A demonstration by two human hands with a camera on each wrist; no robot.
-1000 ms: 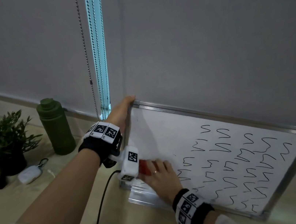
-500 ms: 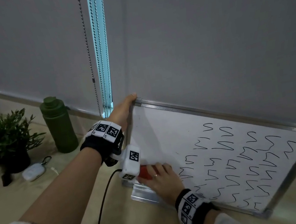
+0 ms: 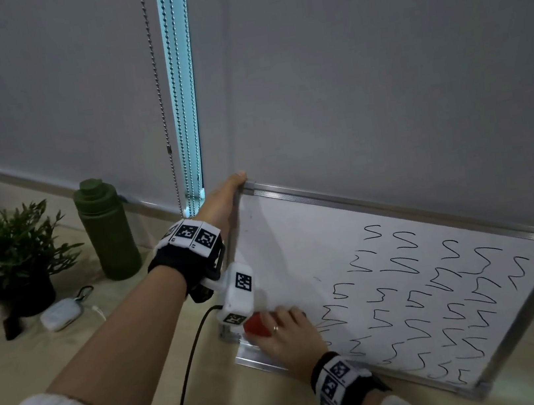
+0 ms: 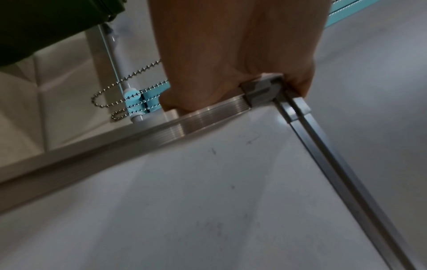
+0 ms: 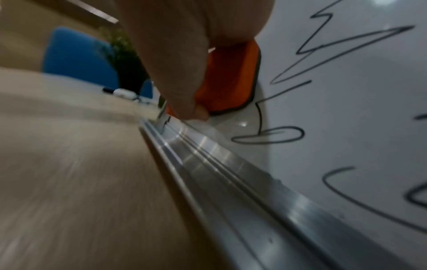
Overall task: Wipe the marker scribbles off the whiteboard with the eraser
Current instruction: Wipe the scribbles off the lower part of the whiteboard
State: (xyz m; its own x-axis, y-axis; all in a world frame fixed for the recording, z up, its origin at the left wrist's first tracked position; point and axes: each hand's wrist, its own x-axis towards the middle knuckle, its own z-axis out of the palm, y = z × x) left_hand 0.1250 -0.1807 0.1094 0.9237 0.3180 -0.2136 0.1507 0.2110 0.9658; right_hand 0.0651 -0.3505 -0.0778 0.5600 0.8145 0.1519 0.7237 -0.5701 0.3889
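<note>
Right hand (image 3: 289, 336) presses the red-orange block eraser (image 3: 257, 324) flat at the lower left of the metal-framed whiteboard (image 3: 284, 234), black marker scribbles (image 3: 444, 286) stretching off rightward along its length, while left hand (image 3: 220, 202) grips the top-left corner.

left hand (image 3: 223, 198): arm outstretched, fingers curled, gripping | right hand (image 3: 290, 335): low, fingers curled, gripping
</note>
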